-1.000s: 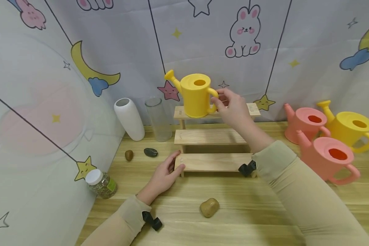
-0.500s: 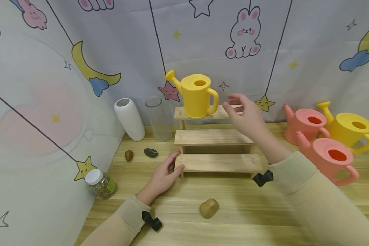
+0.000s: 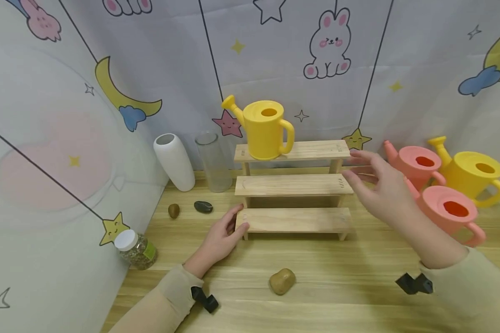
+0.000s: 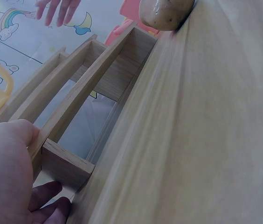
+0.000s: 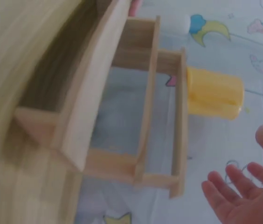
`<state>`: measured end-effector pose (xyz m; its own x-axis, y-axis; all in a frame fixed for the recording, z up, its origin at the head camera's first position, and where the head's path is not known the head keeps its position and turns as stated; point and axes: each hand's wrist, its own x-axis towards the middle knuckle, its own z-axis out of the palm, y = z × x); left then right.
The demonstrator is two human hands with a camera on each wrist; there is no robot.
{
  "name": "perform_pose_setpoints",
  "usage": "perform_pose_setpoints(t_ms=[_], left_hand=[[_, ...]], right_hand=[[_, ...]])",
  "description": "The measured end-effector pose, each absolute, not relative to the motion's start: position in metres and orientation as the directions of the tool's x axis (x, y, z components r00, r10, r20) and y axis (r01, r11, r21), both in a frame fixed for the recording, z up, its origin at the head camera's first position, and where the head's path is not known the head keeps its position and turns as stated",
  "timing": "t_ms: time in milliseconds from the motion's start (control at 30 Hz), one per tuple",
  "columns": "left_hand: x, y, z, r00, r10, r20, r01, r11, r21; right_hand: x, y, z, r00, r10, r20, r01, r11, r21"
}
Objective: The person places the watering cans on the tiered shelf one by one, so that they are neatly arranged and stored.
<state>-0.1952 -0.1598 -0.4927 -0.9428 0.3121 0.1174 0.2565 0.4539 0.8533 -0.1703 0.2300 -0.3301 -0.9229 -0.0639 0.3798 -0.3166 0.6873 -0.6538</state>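
Observation:
A three-tier wooden stand [image 3: 293, 185] rises on the wooden table in the head view. On the left part of its top tier stands a yellow watering can [image 3: 263, 134], spout to the left and handle to the right. My left hand [image 3: 217, 238] grips the left end of the bottom tier; the left wrist view shows the thumb on the board and fingers [image 4: 52, 212] by the leg. My right hand [image 3: 383, 187] hovers empty off the stand's right side, fingers spread. In the right wrist view the fingers [image 5: 236, 186] are apart from the stand.
Two pink watering cans [image 3: 450, 208] and another yellow watering can [image 3: 472, 173] stand at right. A white vase [image 3: 175, 162], a glass cylinder [image 3: 214, 162], two small stones [image 3: 203, 206] and a white-lidded jar [image 3: 136, 249] are at left. A tan stone [image 3: 282, 281] lies in front.
My right hand has let go of the yellow watering can's handle and moved right and down, past the stand's right end. The can stays on the top tier; my left hand keeps its place.

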Motion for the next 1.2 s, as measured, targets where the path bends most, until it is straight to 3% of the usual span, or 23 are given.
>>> perform_pose_setpoints(t_ms=[333, 633, 867, 1100, 1200], left_hand=[[-0.196, -0.159, -0.495, -0.939, 0.316, 0.134, 0.273, 0.454, 0.848], [-0.197, -0.16, -0.495, -0.94, 0.314, 0.135, 0.275, 0.462, 0.843], [-0.197, -0.161, -0.497, -0.944, 0.303, 0.129, 0.264, 0.46, 0.848], [-0.197, -0.161, -0.497, -0.945, 0.302, 0.125, 0.262, 0.47, 0.843], [-0.197, -0.162, -0.496, -0.945, 0.302, 0.123, 0.259, 0.469, 0.844]], right_hand=[[-0.128, 0.297, -0.361, -0.876, -0.034, 0.482, -0.297, 0.824, -0.483], [-0.11, 0.348, -0.384, -0.757, -0.02, 0.653, -0.316, 0.886, -0.339], [-0.107, 0.386, -0.409, -0.74, 0.048, 0.671, -0.28, 0.885, -0.373], [-0.107, 0.418, -0.44, -0.671, 0.129, 0.73, -0.304, 0.85, -0.43], [-0.101, 0.422, -0.452, -0.716, 0.235, 0.658, -0.214, 0.822, -0.527]])
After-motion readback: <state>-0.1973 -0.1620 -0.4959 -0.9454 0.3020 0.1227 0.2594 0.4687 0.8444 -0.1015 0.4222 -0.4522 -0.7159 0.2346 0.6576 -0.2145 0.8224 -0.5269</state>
